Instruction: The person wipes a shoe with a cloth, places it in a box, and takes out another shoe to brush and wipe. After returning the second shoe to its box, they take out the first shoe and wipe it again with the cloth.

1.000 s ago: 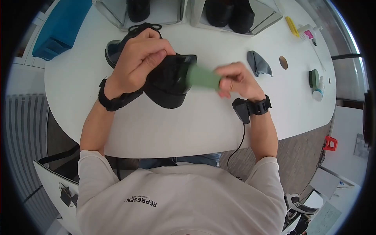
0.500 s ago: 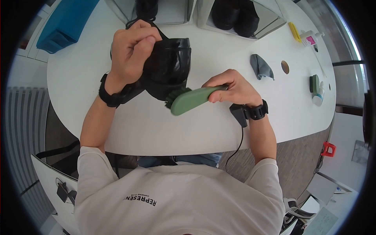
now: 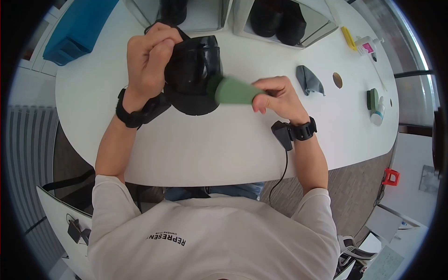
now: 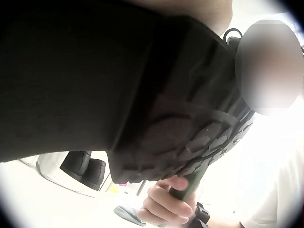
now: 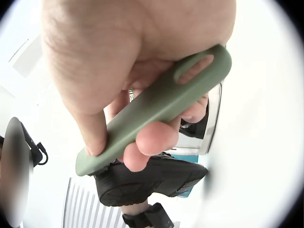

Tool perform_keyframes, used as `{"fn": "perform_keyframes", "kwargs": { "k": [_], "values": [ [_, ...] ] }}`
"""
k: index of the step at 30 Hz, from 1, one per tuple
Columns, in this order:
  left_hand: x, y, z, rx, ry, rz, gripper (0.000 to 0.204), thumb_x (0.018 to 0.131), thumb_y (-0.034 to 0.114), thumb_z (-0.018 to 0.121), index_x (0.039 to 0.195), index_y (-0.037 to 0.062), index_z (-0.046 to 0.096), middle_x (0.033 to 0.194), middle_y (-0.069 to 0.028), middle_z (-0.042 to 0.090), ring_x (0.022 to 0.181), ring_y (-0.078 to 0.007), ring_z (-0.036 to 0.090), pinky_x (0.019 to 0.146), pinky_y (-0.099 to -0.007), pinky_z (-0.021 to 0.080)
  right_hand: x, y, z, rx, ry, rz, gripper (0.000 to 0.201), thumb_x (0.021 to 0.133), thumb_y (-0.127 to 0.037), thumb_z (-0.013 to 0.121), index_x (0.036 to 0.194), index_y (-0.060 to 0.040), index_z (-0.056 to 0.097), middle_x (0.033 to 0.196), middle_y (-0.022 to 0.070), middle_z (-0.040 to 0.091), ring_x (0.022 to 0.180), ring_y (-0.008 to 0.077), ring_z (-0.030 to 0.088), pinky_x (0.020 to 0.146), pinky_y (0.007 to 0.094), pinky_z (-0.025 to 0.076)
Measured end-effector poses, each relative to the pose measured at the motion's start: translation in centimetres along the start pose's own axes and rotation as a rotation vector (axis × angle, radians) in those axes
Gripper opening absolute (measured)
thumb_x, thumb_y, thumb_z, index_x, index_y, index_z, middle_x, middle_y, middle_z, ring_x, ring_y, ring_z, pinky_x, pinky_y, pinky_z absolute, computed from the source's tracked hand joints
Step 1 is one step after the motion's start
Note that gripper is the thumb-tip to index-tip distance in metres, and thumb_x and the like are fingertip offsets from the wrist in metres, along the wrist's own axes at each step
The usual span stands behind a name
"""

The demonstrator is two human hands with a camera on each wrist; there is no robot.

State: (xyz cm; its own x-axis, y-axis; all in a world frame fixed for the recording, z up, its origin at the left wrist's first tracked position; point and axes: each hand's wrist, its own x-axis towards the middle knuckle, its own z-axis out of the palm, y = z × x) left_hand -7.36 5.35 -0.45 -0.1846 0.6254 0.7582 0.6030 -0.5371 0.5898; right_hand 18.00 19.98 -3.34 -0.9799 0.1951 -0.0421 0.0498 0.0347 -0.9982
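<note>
A shiny black lace-up shoe is held above the white table by my left hand, whose fingers curl round its upper near the laces. Its chunky treaded sole fills much of the left wrist view. My right hand grips a green brush by the handle, thumb along one side and fingers on the other. Blurred by motion, the brush head overlaps the shoe's right side in the head view. From the right wrist, the slotted handle crosses the palm with the shoe beyond it.
Two pale boxes with black shoes stand at the table's far edge. A grey cloth lies right of centre. Farther right are a second green brush, bottles and a yellow item. A teal case is at back left.
The shoe has been turned and shifted slightly left and away in my left hand. My right hand's brush swung down to the shoe's lower edge, then back up against its side.
</note>
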Motion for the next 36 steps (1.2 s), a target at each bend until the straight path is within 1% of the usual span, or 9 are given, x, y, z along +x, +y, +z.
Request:
{"fn": "perform_keyframes", "kwargs": {
  "k": [3,5,11,17,19,23,25,29,36],
  "values": [
    [-0.3,-0.1,0.3,-0.021,0.061,0.044,0.019,0.079,0.009,0.048,0.076,-0.0047,0.060,0.053,-0.0063,0.049,0.058,-0.0155,0.043,0.061,-0.0288,0.040,0.0,-0.1,-0.2,-0.058,-0.128,0.096,0.025,0.079,-0.018,0.078,0.097,-0.0014,0.072,0.076,0.0046,0.069,0.059,0.0083,0.059,0.048,0.0207,0.043],
    [-0.5,-0.2,0.5,-0.130,0.049,0.096,0.018,0.075,0.008,0.047,0.073,-0.0043,0.059,0.052,-0.0070,0.047,0.052,-0.0160,0.038,0.064,-0.0320,0.041,-0.1,0.9,0.0,0.012,-0.126,-0.051,0.026,0.079,-0.020,0.078,0.097,-0.0010,0.072,0.077,0.0051,0.069,0.059,0.0081,0.059,0.048,0.0211,0.043],
    [-0.4,0.2,2.1,-0.108,-0.136,0.154,0.015,0.069,0.010,0.047,0.065,-0.0026,0.054,0.051,-0.0069,0.040,0.047,-0.0199,0.030,0.062,-0.0329,0.038,-0.4,0.5,-0.3,0.128,0.089,-0.152,0.037,0.082,-0.031,0.075,0.099,0.0016,0.070,0.069,0.0065,0.064,0.055,0.0094,0.056,0.048,0.0226,0.043],
    [-0.3,0.2,1.8,-0.162,-0.104,0.113,0.014,0.067,0.010,0.048,0.064,-0.0022,0.054,0.050,-0.0067,0.039,0.047,-0.0200,0.029,0.060,-0.0328,0.036,-0.5,1.1,-0.2,-0.066,-0.161,-0.195,0.035,0.083,-0.030,0.074,0.097,0.0010,0.071,0.068,0.0051,0.063,0.055,0.0083,0.055,0.048,0.0218,0.041],
    [-0.3,0.2,1.9,-0.169,-0.096,0.106,0.014,0.067,0.010,0.048,0.063,-0.0021,0.054,0.050,-0.0066,0.039,0.047,-0.0200,0.029,0.060,-0.0325,0.036,-0.4,0.2,0.1,0.127,0.024,-0.100,0.034,0.082,-0.030,0.075,0.096,0.0008,0.071,0.068,0.0039,0.063,0.054,0.0079,0.055,0.047,0.0215,0.041],
    [-0.3,0.4,2.2,-0.116,-0.089,0.143,0.014,0.067,0.010,0.048,0.062,-0.0015,0.054,0.050,-0.0063,0.041,0.047,-0.0209,0.029,0.059,-0.0326,0.037,-0.7,-0.1,-0.6,0.108,0.082,-0.109,0.031,0.082,-0.027,0.075,0.095,0.0004,0.071,0.067,0.0033,0.063,0.053,0.0079,0.054,0.047,0.0213,0.040],
    [0.0,0.7,1.9,-0.091,-0.136,0.153,0.014,0.067,0.010,0.048,0.062,-0.0011,0.055,0.050,-0.0063,0.041,0.047,-0.0213,0.030,0.059,-0.0327,0.037,-0.9,-0.8,-0.9,0.006,-0.089,-0.081,0.029,0.085,-0.027,0.073,0.096,0.0003,0.071,0.067,0.0027,0.063,0.052,0.0073,0.052,0.046,0.0210,0.040],
    [-0.3,0.6,2.5,-0.072,-0.181,0.137,0.012,0.066,0.009,0.048,0.062,-0.0005,0.054,0.050,-0.0066,0.041,0.047,-0.0216,0.030,0.060,-0.0325,0.038,-1.0,-0.3,-1.1,0.045,0.090,-0.085,0.028,0.085,-0.026,0.072,0.096,0.0006,0.071,0.068,0.0025,0.063,0.053,0.0058,0.051,0.045,0.0213,0.039],
    [-0.1,0.6,1.8,-0.069,-0.115,0.110,0.014,0.068,0.010,0.047,0.062,-0.0011,0.053,0.050,-0.0062,0.040,0.048,-0.0208,0.029,0.061,-0.0324,0.038,-0.4,-0.4,0.6,-0.112,-0.105,-0.115,0.029,0.074,-0.020,0.082,0.090,0.0008,0.073,0.076,0.0073,0.070,0.066,0.0114,0.062,0.059,0.0220,0.046]
  ]
}}
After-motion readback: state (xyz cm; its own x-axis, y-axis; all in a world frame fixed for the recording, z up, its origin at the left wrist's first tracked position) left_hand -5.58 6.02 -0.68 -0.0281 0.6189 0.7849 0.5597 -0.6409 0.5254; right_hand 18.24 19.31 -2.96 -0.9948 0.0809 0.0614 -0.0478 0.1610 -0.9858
